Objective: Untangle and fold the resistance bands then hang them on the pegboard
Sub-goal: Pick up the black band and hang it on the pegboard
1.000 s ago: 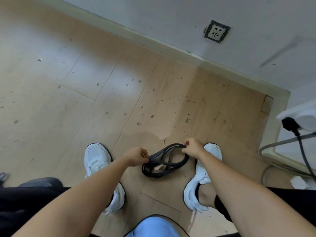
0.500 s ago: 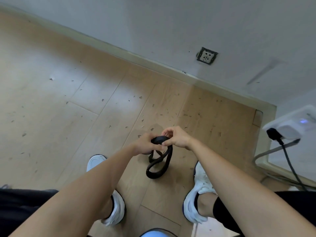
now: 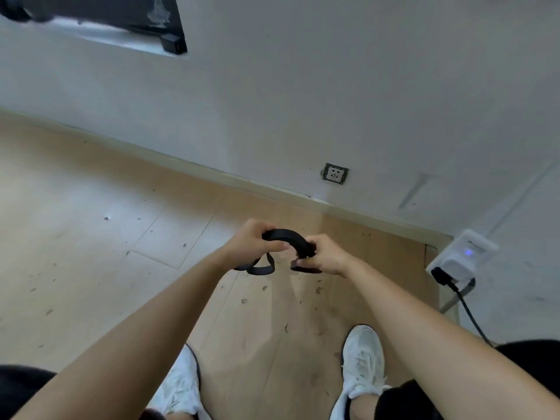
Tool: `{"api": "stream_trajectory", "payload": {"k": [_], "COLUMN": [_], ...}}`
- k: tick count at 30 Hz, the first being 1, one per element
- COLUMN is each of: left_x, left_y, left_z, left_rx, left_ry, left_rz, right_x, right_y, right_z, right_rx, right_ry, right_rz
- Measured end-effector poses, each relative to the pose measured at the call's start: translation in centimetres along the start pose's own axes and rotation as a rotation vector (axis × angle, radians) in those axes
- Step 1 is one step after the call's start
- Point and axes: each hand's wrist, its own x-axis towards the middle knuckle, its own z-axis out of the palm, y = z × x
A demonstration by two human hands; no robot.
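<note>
We see 2 bare forearms reaching from the bottom corners toward the middle of the frame, where both hands meet on a black resistance band [image 3: 288, 236]. The left hand [image 3: 254, 241] is curled round the band's left end, thumb lying flat along its underside, and the right hand [image 3: 325, 257] pinches the right end between thumb and bent fingers. Between the 2 hands the band arches up in a short, thick bow, held in the air above the wooden floor [image 3: 91, 253]. Loose black loops [image 3: 260, 269] of it hang just under the left hand, and a short flat end sticks out under the right hand. How many strands lie in the arch we cannot tell. At the bottom of the frame stand 2 white shoes, 1 at lower center [image 3: 181, 386] and 1 at lower right [image 3: 362, 362]. A wall socket [image 3: 335, 173] sits low on the grey wall [image 3: 333, 86] right of center. At the right edge a white device [image 3: 462, 256] shows a small blue light, with a black plug [image 3: 441, 275] and cable running down from it.
</note>
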Motion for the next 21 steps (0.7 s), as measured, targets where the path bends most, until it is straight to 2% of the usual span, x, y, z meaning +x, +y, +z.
{"api": "stream_trajectory", "payload": {"k": [6,12,17,21], "left_x": [0.4,1.7,2.9,3.8], "left_y": [5.9,12.7,21.7,29.3], "left_z": [-4.9,-8.6,-10.6,-11.7], "left_rx": [0.067,0.015,-0.189,-0.368], "left_ry": [0.104,0.198,0.266,0.251], "left_rz": [0.141,0.215,0.319,0.426], "right_x": [-2.3,-6.0,-10.6,-13.7], "right_y": [-5.0,-10.8,-17.8,-23.5], "right_z": [-5.4,-12.7,-20.5,-26.1], "right_rx": [0.067,0.127,0.216,0.293], "right_ry": [0.117,0.351,0.511,0.699], "right_rz": [-0.126,-0.302,-0.493,-0.637]}}
